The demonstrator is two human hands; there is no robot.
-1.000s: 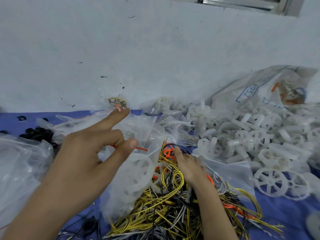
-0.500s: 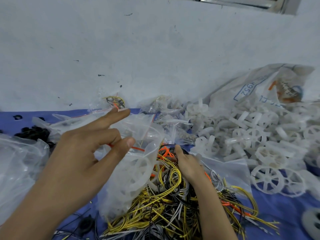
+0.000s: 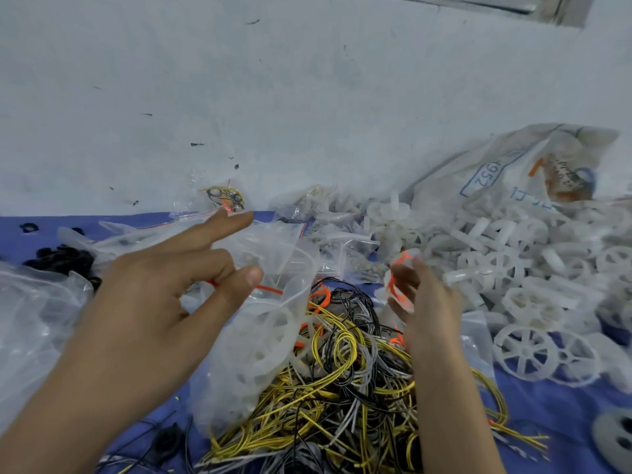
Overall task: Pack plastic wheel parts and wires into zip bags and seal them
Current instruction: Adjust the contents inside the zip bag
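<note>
My left hand pinches the red-striped mouth of a clear zip bag between thumb and fingers, with the index finger stretched out above. White plastic wheels show through the bag's wall. My right hand is raised above the wire pile and holds a small orange wire bundle in its curled fingers. Under both hands lies a tangle of yellow, black, grey and orange wires. A heap of loose white wheel parts spreads to the right on the blue cloth.
A large printed plastic sack leans on the white wall at the right. Filled small zip bags lie near the wall. Crumpled clear plastic sits at the left, with black ring parts behind it.
My right hand has lifted out of the wire pile, moving up and right with an orange wire bundle in it. My left hand keeps holding the bag.
</note>
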